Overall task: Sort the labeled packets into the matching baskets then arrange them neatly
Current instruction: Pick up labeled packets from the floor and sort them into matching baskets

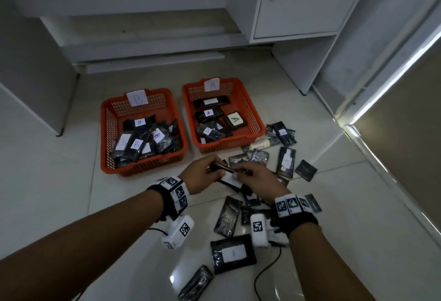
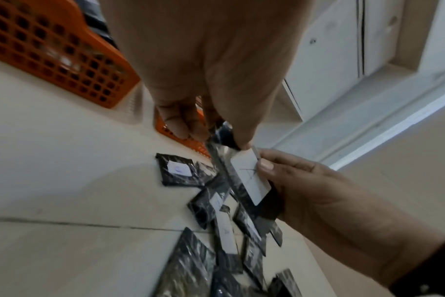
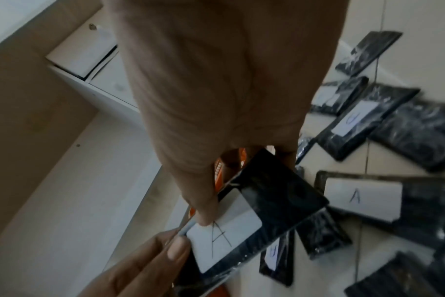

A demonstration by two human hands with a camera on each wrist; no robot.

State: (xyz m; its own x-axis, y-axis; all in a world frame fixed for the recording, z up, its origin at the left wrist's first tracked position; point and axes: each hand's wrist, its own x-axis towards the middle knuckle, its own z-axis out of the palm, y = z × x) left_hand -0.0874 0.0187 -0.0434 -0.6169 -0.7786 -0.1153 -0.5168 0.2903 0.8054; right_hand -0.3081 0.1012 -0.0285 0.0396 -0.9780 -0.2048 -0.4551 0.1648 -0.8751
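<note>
Head view: both hands meet above the tiled floor (image 1: 59,181), just in front of the two orange baskets. The left hand (image 1: 199,175) and the right hand (image 1: 256,177) each pinch one black packet (image 1: 229,176) between them. The B basket (image 1: 107,133) holds B-labelled packets in a loose heap; the A basket (image 1: 253,109) holds A-labelled ones, also untidy. Many unsorted packets (image 1: 235,254) lie scattered on the floor nearby.

Left wrist view: the left hand's fingers (image 2: 181,124) grip the packet's top edge, with the thumb of the right hand (image 2: 292,180) on its white label (image 2: 249,178).

Right wrist view: the label (image 3: 226,231) reads A.

Risk, as judged: a shared two-hand grip on slick wrapping may slip at handover and drop the packet into the pile. The baskets sit close together, so a careless toss could land it in B. Face-down packets may be misread.

Room: glossy pale tiles, white cabinet (image 1: 298,2) with a knob, a dim corner lit from the right.
</note>
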